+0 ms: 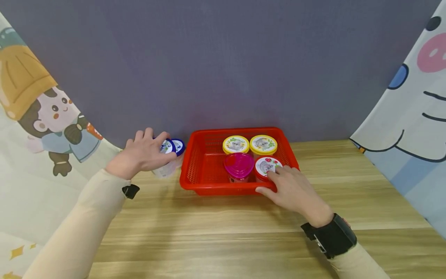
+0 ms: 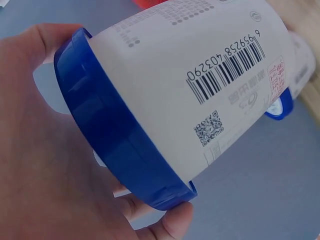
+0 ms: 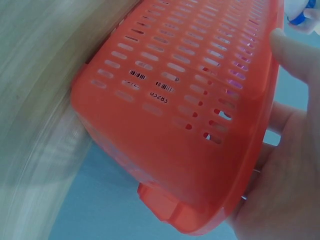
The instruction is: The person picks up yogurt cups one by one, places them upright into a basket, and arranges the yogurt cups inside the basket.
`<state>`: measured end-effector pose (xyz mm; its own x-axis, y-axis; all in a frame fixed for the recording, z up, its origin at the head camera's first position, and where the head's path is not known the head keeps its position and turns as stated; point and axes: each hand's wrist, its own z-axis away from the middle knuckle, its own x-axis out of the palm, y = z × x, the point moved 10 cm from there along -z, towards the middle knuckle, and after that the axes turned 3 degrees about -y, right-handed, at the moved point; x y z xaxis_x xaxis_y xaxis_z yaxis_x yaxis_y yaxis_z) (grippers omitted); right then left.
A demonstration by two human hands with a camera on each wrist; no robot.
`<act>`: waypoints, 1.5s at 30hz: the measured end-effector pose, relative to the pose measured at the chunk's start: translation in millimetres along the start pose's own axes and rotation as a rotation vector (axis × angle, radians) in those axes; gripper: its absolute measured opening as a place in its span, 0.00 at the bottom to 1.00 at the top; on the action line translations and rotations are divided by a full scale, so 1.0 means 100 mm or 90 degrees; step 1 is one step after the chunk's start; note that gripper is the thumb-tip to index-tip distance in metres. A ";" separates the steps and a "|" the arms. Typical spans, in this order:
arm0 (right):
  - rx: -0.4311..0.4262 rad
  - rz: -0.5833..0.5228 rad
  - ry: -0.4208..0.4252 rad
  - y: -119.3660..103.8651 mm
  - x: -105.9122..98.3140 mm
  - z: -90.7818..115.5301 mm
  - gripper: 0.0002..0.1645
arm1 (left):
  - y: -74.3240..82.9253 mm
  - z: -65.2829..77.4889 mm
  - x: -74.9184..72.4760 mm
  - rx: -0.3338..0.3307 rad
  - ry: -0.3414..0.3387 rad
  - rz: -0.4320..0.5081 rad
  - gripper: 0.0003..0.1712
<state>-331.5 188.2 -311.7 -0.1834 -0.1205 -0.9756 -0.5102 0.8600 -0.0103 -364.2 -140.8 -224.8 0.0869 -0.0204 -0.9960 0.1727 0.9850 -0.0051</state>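
My left hand point(image 1: 141, 153) grips a white tub point(image 2: 190, 75) by its blue lid point(image 2: 120, 130), thumb on one side and fingers round the other; in the left wrist view a barcode shows on its side. Just behind it stands a second blue-lidded tub point(image 1: 179, 146). My right hand point(image 1: 296, 190) holds the front right corner of the red basket point(image 1: 223, 189), thumb at the front rim and fingers reaching over it. Those fingers lie right beside a red-lidded tub point(image 1: 266, 166) inside, and the rim partly hides them in the right wrist view.
Also in the basket are two yellow-lidded tubs point(image 1: 235, 144) at the back and a pink-lidded tub point(image 1: 239, 164) in front. The basket stands on a wood-grain table point(image 1: 223, 232) close to a grey backdrop point(image 1: 223, 66). Printed cloths point(image 1: 21, 162) hang at both sides.
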 end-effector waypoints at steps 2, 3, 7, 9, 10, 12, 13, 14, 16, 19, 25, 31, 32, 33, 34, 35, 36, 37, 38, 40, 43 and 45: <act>0.000 -0.002 -0.002 0.00 0.00 0.00 0.38 | 0.02 -0.01 -0.06 0.001 0.006 0.000 0.41; 0.000 -0.002 -0.004 0.00 0.00 0.00 0.38 | 0.03 -0.01 -0.08 0.000 0.009 0.000 0.40; 0.001 -0.002 -0.006 0.00 0.01 0.00 0.37 | 0.07 -0.04 -0.18 0.000 0.021 0.007 0.39; 0.001 0.000 -0.006 0.01 0.01 0.00 0.37 | 0.09 -0.06 -0.21 0.000 0.021 0.015 0.39; 0.001 0.001 -0.007 0.01 0.01 0.00 0.38 | 0.10 -0.07 -0.23 0.002 0.020 0.020 0.40; 0.001 0.002 -0.009 0.01 0.01 0.00 0.39 | 0.11 -0.10 -0.25 0.004 0.016 0.033 0.39; 0.001 0.003 -0.009 0.01 0.01 0.00 0.39 | 0.12 -0.12 -0.26 0.004 0.014 0.039 0.39; 0.001 0.003 -0.010 0.01 0.02 -0.01 0.39 | 0.13 -0.13 -0.27 0.005 0.011 0.046 0.39; 0.002 0.003 -0.011 0.01 0.02 0.00 0.39 | 0.15 -0.17 -0.29 0.008 0.011 0.059 0.39; 0.002 0.000 -0.010 0.01 0.02 0.00 0.38 | 0.19 -0.23 -0.32 0.011 0.013 0.070 0.39; 0.007 -0.001 -0.012 0.02 0.02 0.00 0.39 | 0.28 -0.33 -0.37 0.020 0.019 0.078 0.39; 0.001 -0.001 -0.010 0.01 0.02 0.00 0.39 | 0.32 -0.44 -0.37 0.016 0.017 0.103 0.39; 0.000 0.000 -0.010 0.01 0.02 0.00 0.39 | 0.32 -0.46 -0.37 0.016 0.016 0.105 0.39; 0.000 0.000 -0.008 0.02 0.02 0.00 0.38 | 0.34 -0.48 -0.37 0.017 0.015 0.106 0.39; -0.001 0.001 -0.007 0.02 0.02 0.00 0.38 | 0.35 -0.50 -0.36 0.018 0.015 0.108 0.40; -0.001 0.001 -0.008 0.02 0.02 0.00 0.39 | 0.36 -0.53 -0.36 0.019 0.016 0.109 0.40; -0.001 0.002 -0.007 0.02 0.02 0.00 0.39 | 0.37 -0.55 -0.36 0.020 0.017 0.111 0.41; -0.001 0.003 -0.008 0.02 0.02 -0.01 0.39 | 0.39 -0.58 -0.36 0.020 0.019 0.112 0.41; 0.000 0.004 -0.009 0.02 0.02 -0.01 0.40 | 0.41 -0.60 -0.36 0.020 0.022 0.112 0.41; 0.001 0.002 -0.013 0.02 0.02 -0.01 0.41 | 0.43 -0.65 -0.35 0.018 0.024 0.114 0.41; 0.002 0.000 -0.018 0.02 0.03 -0.01 0.41 | 0.47 -0.72 -0.34 0.015 0.031 0.117 0.42; 0.002 0.000 -0.017 0.01 0.02 -0.01 0.40 | 0.49 -0.76 -0.34 0.014 0.037 0.119 0.41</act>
<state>-333.3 188.8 -314.0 -0.1602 -0.1071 -0.9813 -0.5076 0.8615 -0.0112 -433.6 -78.8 -198.2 0.0628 0.1724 -0.9830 0.1802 0.9668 0.1811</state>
